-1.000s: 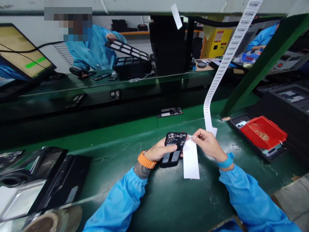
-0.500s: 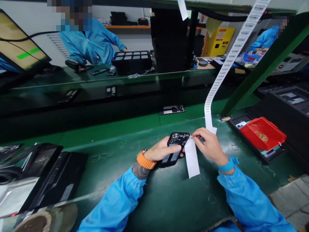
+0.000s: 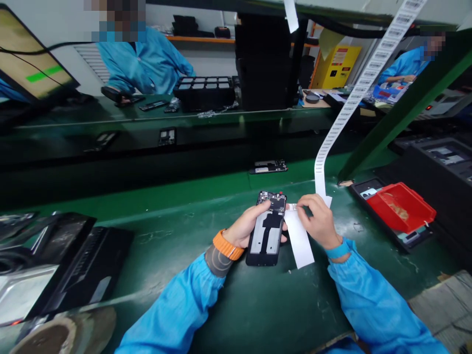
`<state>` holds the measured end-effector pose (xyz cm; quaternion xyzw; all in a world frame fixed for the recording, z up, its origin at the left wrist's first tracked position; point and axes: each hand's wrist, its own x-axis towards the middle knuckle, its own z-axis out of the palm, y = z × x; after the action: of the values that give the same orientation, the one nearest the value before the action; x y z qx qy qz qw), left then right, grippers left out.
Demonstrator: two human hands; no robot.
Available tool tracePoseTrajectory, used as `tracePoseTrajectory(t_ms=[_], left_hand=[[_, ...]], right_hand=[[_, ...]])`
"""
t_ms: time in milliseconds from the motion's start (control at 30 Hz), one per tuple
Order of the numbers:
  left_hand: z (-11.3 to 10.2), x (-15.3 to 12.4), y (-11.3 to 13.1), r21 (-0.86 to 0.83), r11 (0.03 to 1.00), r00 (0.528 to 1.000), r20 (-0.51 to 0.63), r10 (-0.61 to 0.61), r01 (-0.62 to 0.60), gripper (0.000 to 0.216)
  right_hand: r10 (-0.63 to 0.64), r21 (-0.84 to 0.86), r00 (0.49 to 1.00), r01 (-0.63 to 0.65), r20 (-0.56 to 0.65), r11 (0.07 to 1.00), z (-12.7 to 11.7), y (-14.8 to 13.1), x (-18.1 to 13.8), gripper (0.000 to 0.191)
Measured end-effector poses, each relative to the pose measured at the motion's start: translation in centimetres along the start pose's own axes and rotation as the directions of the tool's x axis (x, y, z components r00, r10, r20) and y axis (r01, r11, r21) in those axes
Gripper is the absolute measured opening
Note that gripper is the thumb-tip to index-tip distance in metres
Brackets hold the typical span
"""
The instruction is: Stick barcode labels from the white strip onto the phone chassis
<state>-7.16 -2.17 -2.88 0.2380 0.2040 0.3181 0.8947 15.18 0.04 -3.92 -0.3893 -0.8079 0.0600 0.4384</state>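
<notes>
My left hand [image 3: 246,226] grips an open-backed black phone [image 3: 268,231], its circuit board and inner parts facing up, just above the green bench [image 3: 206,216]. My right hand [image 3: 317,219] pinches the top of a white paper strip [image 3: 299,240] right beside the phone's upper edge; the strip hangs down to the bench. An orange watch band is on my left wrist. A long strip of barcode labels [image 3: 344,113] hangs from above and ends just behind my right hand.
A red tray [image 3: 401,206] sits on a black tray at the right. Another opened phone [image 3: 268,167] lies on the belt beyond. Black equipment [image 3: 70,265] stands at the left. A person in blue [image 3: 143,59] works across the belt beside stacked black trays [image 3: 204,91].
The phone has turned flatter and longer in view, its whole inner back now showing. My right hand has slid slightly left along the strip's top, close to the phone.
</notes>
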Motion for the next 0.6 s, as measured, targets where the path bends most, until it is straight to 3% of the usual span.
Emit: tracePoseTrajectory(t_ms=[233,433,500,600], left_hand=[[0.0,-0.1,0.0,0.046,0.999,0.997,-0.073,-0.018,0.022,0.069],[-0.1,0.6,0.1,-0.119,0.991,0.996,-0.058,-0.075,0.068,0.072],[0.0,0.9,0.2,-0.167,0.986,0.993,-0.113,-0.042,0.023,0.072],[0.4,0.9,0.7,-0.128,0.992,0.968,-0.247,-0.029,-0.003,0.071]], right_hand=[[-0.018,-0.039,0.995,0.023,0.103,0.999,-0.3,0.0,0.3,0.016],[-0.036,-0.005,0.992,0.037,0.124,0.999,-0.1,0.2,0.2,0.015],[0.041,0.06,0.995,-0.047,0.095,0.997,-0.1,0.2,0.2,0.013],[0.307,0.255,0.95,-0.313,0.064,0.915,-0.1,-0.1,0.3,0.009]])
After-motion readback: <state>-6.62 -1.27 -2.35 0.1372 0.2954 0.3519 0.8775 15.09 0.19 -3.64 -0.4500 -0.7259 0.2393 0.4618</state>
